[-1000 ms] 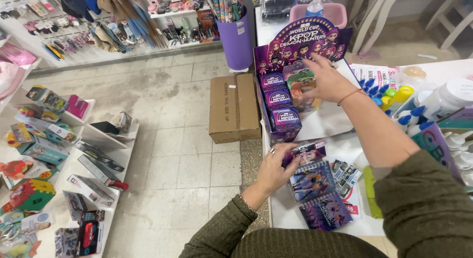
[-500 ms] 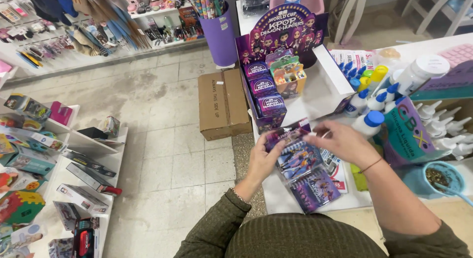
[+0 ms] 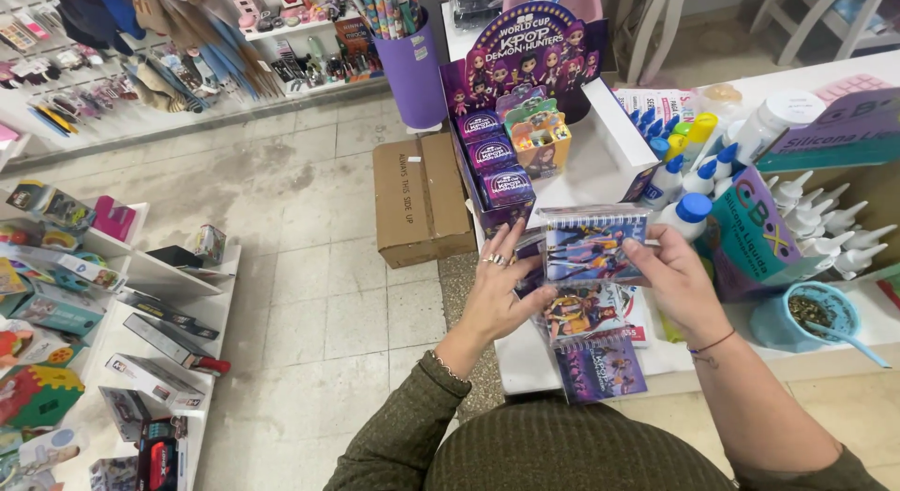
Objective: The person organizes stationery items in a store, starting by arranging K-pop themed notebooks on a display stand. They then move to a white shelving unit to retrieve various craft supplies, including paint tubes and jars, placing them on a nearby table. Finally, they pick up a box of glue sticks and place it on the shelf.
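Right hand (image 3: 677, 283) back from display box (image 3: 514, 144) — both hands now lift small spiral notebook (image 3: 592, 246).

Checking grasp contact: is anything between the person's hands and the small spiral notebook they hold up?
Nothing visible. The left hand and right hand grip the spiral notebook directly by its side edges, above other notebooks lying on the counter.

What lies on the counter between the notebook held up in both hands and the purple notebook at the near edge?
In the head view, one more colourful notebook lies between the held notebook and the purple notebook.

Probably stationery shop: stocked shelves (image 3: 141, 275), counter displays (image 3: 511, 125)
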